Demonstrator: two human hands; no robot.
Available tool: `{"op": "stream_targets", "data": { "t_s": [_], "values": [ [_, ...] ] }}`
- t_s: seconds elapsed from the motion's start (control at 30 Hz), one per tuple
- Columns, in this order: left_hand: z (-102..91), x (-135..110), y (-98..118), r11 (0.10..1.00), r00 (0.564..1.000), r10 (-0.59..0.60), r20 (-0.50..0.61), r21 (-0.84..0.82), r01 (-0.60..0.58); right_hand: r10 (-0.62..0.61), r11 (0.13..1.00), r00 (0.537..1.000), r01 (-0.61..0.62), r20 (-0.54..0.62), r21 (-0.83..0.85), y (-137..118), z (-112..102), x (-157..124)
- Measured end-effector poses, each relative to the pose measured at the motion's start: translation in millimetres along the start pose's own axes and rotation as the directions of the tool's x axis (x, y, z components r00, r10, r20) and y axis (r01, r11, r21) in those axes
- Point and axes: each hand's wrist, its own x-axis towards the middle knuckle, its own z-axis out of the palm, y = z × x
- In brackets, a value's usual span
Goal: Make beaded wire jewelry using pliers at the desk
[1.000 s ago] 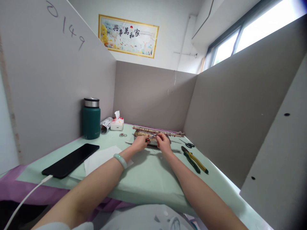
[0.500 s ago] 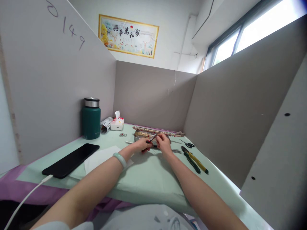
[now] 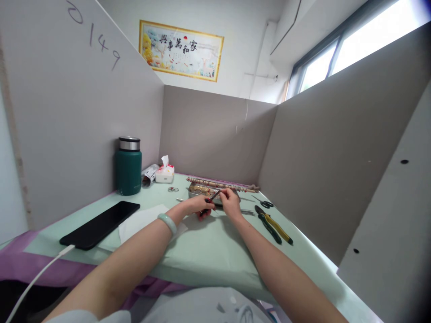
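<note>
Wrapped in my left hand [image 3: 202, 206] is a slim hand tool, by its look a pair of pliers [image 3: 213, 196], with dark and red handles partly hidden by the fingers. Its narrow tip slants up to the fingertips of my right hand [image 3: 230, 202]. Those fingers are pinched together at the tip, and whatever they hold is too small to make out. Just behind both hands sits a metal tray [image 3: 195, 188] of small gold-coloured pieces. A thin wire-like strand shows below the hands.
Beaded rods [image 3: 215, 183] lie behind the tray. Right of my hands are green-and-yellow pliers [image 3: 274, 226] and black scissors [image 3: 266, 204]. To the left are a phone [image 3: 101, 224], white paper [image 3: 134, 220], a green flask [image 3: 129, 170] and a tissue box [image 3: 164, 174]. Grey partitions surround the table.
The tool in my left hand has turned slightly, its shaft now looking darker. My right hand stays pinched at its tip, and both hands have barely moved.
</note>
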Motion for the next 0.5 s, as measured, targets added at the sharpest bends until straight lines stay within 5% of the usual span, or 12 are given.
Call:
{"op": "stream_targets", "data": {
  "t_s": [0.3, 0.5],
  "values": [
    [3.2, 2.1, 2.1, 0.999, 0.999, -0.036, -0.011, -0.036, 0.036, -0.017, 0.998, 0.999, 0.015, -0.032, -0.057, -5.5, -2.3, -3.4],
    [2.8, 2.4, 1.0, 0.981, 0.994, -0.019, 0.109, -0.192, 0.04, 0.132, 0.966, 0.991, -0.136, 0.032, 0.219, -1.0, 2.3, 1.7]
  ]
}}
